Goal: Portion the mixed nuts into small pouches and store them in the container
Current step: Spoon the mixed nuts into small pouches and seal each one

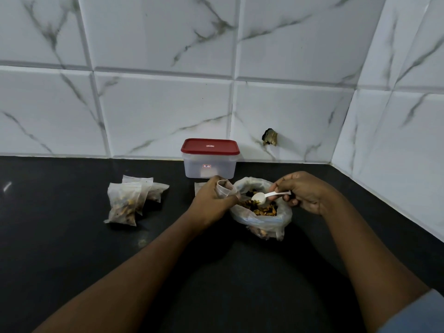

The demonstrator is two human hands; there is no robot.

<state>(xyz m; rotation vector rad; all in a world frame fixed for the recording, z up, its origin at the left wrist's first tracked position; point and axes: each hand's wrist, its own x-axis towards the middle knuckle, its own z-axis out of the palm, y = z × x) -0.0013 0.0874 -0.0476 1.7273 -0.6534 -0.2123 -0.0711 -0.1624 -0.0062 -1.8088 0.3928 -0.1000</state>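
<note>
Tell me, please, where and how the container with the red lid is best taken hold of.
Probably by its two side walls, just under the red lid, coming from the front. The container stands upright, lid on, close against the tiled wall, so its back is hard to reach; the lid's rim overhangs the walls and should stop a slip.

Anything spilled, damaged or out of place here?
One thing: a ragged dark hole breaks the marble wall tile just right of the red-lidded container. No spilled nuts show on the black counter.
</note>
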